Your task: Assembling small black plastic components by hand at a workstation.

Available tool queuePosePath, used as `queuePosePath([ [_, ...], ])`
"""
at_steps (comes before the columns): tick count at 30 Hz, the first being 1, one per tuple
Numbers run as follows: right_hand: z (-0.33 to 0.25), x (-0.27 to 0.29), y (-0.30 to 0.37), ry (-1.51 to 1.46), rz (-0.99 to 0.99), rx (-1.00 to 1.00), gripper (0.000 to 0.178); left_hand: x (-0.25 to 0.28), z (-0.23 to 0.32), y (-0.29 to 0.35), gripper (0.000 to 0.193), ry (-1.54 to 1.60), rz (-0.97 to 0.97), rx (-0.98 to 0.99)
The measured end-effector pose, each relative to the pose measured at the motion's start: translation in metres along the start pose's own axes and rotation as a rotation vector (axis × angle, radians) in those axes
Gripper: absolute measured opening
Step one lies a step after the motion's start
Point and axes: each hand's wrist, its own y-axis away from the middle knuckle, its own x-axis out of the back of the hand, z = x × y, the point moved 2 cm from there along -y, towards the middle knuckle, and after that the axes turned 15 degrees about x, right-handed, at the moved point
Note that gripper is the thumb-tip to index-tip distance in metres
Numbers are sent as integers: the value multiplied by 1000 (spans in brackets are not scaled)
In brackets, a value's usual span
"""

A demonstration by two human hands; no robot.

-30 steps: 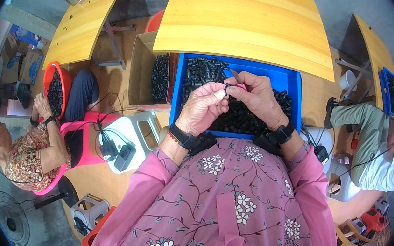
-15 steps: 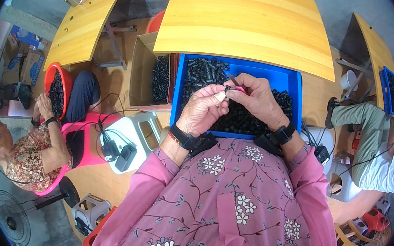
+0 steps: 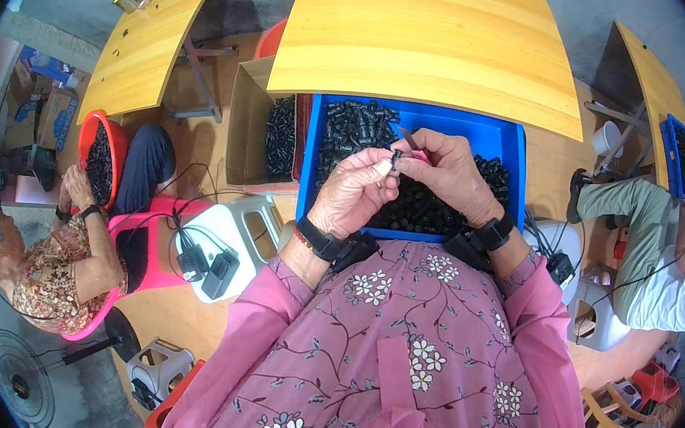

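Over a blue tray full of small black plastic parts, my two hands work close together. My left hand pinches a small black plastic part between thumb and fingers, and a whitish cover wraps the thumb tip. Against that part, my right hand grips a small knife, its short dark blade showing above the fingers and a bit of pink-red handle between them. In the tray, longer black pieces lie heaped at the left and shorter ones at the middle and right.
A yellow wooden table overhangs the tray's far edge. Left of the tray stands a cardboard box of black parts. A white stool carries black devices and cables. Co-workers sit at left, by a red basin, and at right.
Both hands hold almost the same place and grip. The black part and knife have shifted only very slightly between my fingers.
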Motion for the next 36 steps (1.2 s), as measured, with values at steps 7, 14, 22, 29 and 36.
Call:
queuePosePath([
  [7, -10, -3, -2, 85, -9, 4, 20, -4, 0, 1, 8, -21, -1, 19],
  [14, -5, 0, -1, -47, -10, -54, 20, -3, -1, 0, 9, -4, -29, 30],
  [22, -12, -1, -4, 71, 28, -82, 19, -8, 0, 3, 10, -136, 53, -43],
  [29, -6, 1, -2, -64, 110, -94, 17, -4, 0, 1, 12, 19, 49, -5],
  [36, -6, -3, -5, 109, 23, 73, 17, -1, -1, 0, 13, 62, -31, 43],
])
